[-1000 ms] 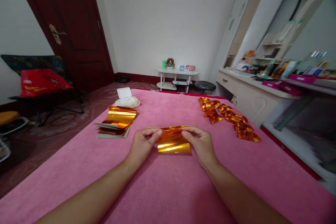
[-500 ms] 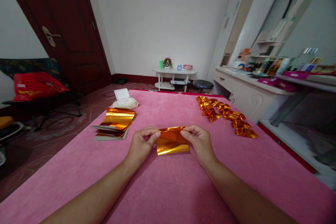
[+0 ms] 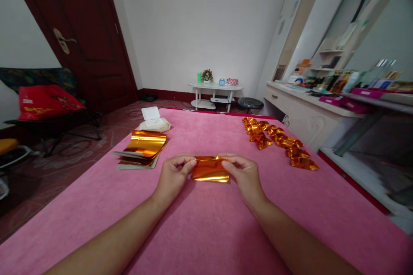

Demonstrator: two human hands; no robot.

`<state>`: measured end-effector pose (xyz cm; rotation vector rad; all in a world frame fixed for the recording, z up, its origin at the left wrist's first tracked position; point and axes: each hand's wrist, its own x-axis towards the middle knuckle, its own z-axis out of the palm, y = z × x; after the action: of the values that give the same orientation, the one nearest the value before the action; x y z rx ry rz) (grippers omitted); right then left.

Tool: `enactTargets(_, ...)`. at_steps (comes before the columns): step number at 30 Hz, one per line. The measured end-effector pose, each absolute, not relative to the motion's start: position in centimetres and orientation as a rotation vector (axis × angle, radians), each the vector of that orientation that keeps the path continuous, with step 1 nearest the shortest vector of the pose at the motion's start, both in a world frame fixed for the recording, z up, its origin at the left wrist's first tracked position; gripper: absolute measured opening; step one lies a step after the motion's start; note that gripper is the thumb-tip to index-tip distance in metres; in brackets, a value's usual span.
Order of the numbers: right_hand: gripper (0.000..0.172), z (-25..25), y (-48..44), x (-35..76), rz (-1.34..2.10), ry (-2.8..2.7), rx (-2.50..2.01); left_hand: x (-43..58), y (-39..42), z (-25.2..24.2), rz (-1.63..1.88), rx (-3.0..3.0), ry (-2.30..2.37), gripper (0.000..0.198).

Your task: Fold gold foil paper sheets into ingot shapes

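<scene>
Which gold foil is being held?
The single sheet at centre, pinched by left hand and right hand; the flat stack and the row of folded pieces lie untouched.

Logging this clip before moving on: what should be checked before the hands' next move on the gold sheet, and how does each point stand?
1. Left hand pinches the gold foil sheet: ok.
2. Right hand pinches its other end: ok.
3. Folded edges lined up: cannot tell.
4. Stack of flat sheets lies apart from the left hand: ok.
5. Row of folded pieces lies apart from the right hand: ok.
</scene>
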<state>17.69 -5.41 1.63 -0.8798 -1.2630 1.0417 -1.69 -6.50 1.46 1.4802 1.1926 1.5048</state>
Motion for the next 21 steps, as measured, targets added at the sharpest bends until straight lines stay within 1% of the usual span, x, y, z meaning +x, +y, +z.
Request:
enactTargets(6, 0.005, 1.54, -5.46, 17.43, 1.223, -1.029, -0.841, -1.58, -6.94, 1.88, 1.572, 1.576, 1.204, 0.010)
enactTargets(11, 0.008, 1.49, -5.36, 17.32, 1.246, -0.924, -0.830, -1.46, -7.15, 1.75, 1.572, 1.579, 1.166, 0.010)
enactTargets(17, 0.018, 1.44, -5.37, 17.00, 1.331, -0.769, -0.828, -1.21, -7.40, 1.94, 1.577, 1.577, 1.202, 0.010)
enactTargets(21, 0.019, 1.54, -5.56, 16.78, 1.307, -0.769, -0.811, -1.12, -7.44, 2.06, 1.600, 1.550, 1.240, 0.010)
